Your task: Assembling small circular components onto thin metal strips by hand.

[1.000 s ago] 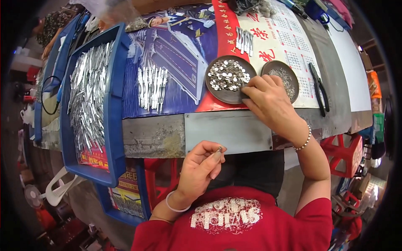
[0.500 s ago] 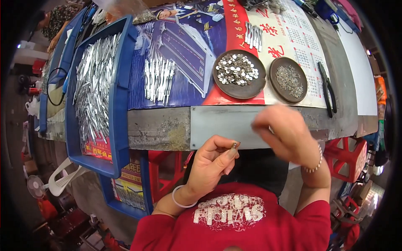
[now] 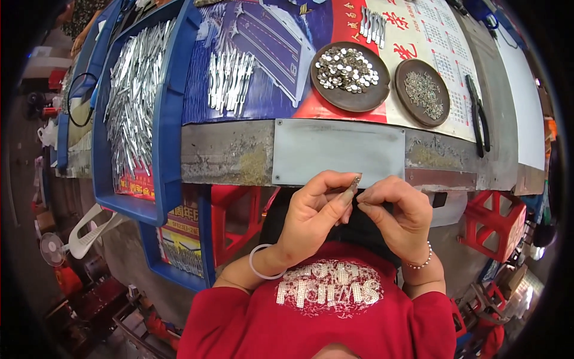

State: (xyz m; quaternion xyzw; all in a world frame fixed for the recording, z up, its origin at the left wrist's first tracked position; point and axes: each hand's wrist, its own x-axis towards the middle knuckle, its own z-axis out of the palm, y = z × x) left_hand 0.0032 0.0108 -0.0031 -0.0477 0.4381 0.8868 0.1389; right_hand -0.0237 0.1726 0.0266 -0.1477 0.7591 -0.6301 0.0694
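Observation:
My left hand [image 3: 317,209] is closed in a pinch, thumb against fingers, on a small metal piece [image 3: 357,181] just off the table's front edge. Right beside it, my right hand [image 3: 399,215] has its thumb and fingertips pressed together; whatever lies between them is too small to make out. Beyond the hands, a pale metal plate [image 3: 338,149] covers part of the table edge. Farther back, a dark round dish [image 3: 357,108] holds shiny discs [image 3: 347,69]. A smaller dark dish [image 3: 429,122] to its right holds tiny metal pins [image 3: 424,93].
Pliers [image 3: 477,116] lie at the right. Flat metal strips [image 3: 230,81] lie on the poster at left, with several shaped metal pieces [image 3: 372,27] behind the dishes. A blue tray [image 3: 167,113] full of strips overhangs the left edge. Red stools [image 3: 496,221] stand below.
My right hand has come down and left from over the table edge to meet my left hand, its fingers now pinched. The view has shifted, so the table sits higher.

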